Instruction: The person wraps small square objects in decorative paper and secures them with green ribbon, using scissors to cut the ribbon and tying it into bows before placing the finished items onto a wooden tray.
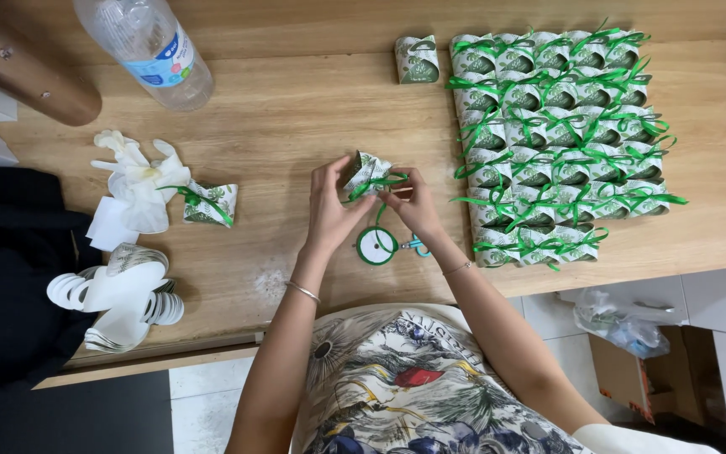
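Note:
A small green-and-white paper gift box (369, 172) sits between my two hands above the wooden table (296, 118). My left hand (329, 210) grips its left side. My right hand (413, 202) pinches the green ribbon (386, 180) that crosses the box. Just below my hands lies a green ribbon spool (376, 245), with teal-handled scissors (416, 245) partly hidden under my right wrist.
Several finished ribbon-tied boxes (556, 143) fill the right of the table in rows, with one apart (417, 59). At the left lie another box (209, 203), white gloves (140, 176), stacked flat box blanks (119, 294) and a plastic bottle (149, 46).

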